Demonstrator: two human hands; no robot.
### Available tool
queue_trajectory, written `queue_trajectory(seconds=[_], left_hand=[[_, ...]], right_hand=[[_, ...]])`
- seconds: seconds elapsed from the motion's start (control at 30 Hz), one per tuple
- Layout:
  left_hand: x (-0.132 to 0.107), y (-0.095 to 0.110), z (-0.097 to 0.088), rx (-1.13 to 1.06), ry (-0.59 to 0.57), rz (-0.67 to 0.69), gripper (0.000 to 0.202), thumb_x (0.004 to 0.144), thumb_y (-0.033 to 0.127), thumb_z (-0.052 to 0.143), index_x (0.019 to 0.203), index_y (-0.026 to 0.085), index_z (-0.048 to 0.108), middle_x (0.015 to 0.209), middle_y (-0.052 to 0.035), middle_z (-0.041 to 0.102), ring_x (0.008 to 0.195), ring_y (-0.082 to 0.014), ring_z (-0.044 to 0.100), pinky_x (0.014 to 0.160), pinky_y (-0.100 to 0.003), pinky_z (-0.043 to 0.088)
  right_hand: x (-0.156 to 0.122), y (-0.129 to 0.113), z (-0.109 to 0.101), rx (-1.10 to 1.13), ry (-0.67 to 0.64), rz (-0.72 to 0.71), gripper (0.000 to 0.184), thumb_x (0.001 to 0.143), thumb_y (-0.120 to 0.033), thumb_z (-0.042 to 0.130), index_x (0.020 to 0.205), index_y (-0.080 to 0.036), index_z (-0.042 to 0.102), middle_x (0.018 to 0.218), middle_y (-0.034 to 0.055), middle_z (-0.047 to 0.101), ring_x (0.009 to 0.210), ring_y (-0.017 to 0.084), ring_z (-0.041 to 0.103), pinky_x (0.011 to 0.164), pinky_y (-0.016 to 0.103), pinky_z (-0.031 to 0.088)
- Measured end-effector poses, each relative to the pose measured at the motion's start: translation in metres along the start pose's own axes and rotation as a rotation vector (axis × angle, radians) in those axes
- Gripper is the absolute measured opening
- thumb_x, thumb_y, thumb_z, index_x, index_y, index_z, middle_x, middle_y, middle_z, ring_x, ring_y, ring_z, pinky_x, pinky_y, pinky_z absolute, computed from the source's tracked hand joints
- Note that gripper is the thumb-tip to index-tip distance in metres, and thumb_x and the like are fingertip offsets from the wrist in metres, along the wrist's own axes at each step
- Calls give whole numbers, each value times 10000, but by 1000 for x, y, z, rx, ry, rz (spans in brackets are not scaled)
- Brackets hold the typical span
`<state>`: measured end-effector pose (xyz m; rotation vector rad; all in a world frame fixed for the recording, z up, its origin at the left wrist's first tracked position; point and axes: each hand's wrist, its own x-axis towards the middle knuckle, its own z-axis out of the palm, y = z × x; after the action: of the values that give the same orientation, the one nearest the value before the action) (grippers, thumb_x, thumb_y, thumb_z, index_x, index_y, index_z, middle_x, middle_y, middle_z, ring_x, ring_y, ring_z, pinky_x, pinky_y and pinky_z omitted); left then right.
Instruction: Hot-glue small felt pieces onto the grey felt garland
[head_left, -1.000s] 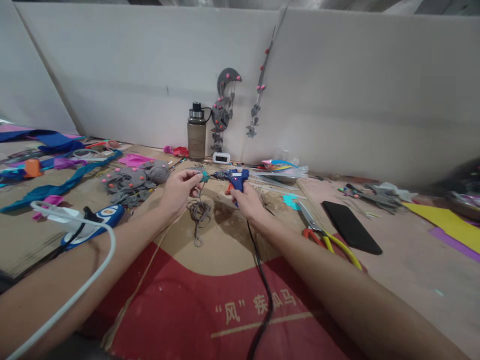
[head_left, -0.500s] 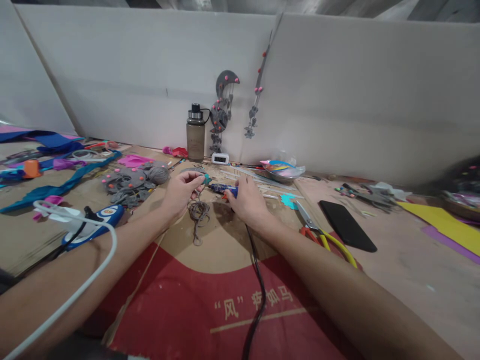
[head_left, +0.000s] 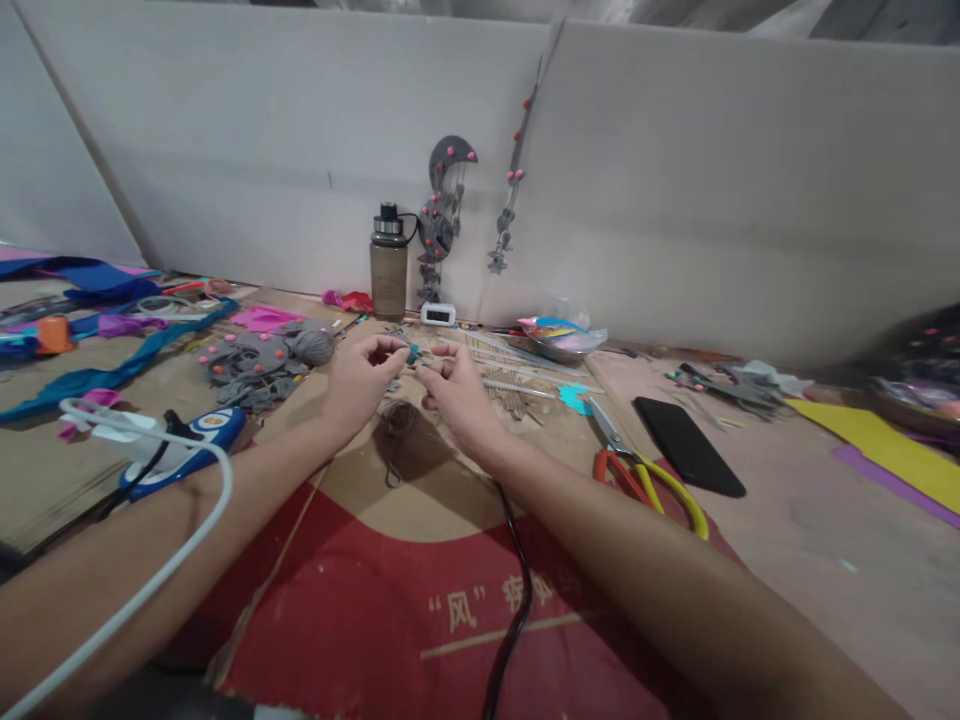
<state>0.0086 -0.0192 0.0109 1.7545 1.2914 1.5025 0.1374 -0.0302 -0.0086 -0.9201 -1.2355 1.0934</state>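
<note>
Above the cardboard, my left hand pinches a small teal piece between thumb and fingertips. My right hand is closed beside it, fingertips almost meeting the teal piece; whatever they pinch is too small to make out. Below the two hands lies a loose tangle of grey yarn. A black cord runs from under my right wrist toward the front edge, and the tool at its end is hidden from view.
Scissors with red and yellow handles and a black phone lie right. A bottle and small clock stand at the back. Grey felt pieces and a blue-white power strip are left. A turquoise cutout lies by the scissors.
My right hand has let go of the blue corded glue gun and moved left to the teal piece. My left hand still holds that piece. The view has shifted slightly.
</note>
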Motion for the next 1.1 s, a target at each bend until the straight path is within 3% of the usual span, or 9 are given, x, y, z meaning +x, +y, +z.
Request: queue_trajectory(seconds=[0.13,0.37,1.1], left_hand=[[-1,-1,5,-248,-98,-140,231,730,350,655,813,134,650,609,0,574,500,-89,490,446,-208,350],[-3,-2,10,-490,-144,-261,242,661,313,727,789,121,654,646,-8,575,540,-79,499,470,-198,374],[-6,-3,10,-292,-229,-167,214,716,358,675,719,151,617,565,8,536,454,-75,447,437,-214,330]], right_hand=[[1,-2,-11,-280,45,-207,79,789,-271,540,825,-202,524,671,-45,486,596,96,429,567,235,351],[-1,-3,-18,-425,68,-333,127,826,-305,522,813,-186,565,733,-11,545,659,114,459,621,247,363],[-2,-8,-26,-669,93,-403,191,877,-368,487,859,-204,584,833,25,605,763,154,524,690,280,385]])
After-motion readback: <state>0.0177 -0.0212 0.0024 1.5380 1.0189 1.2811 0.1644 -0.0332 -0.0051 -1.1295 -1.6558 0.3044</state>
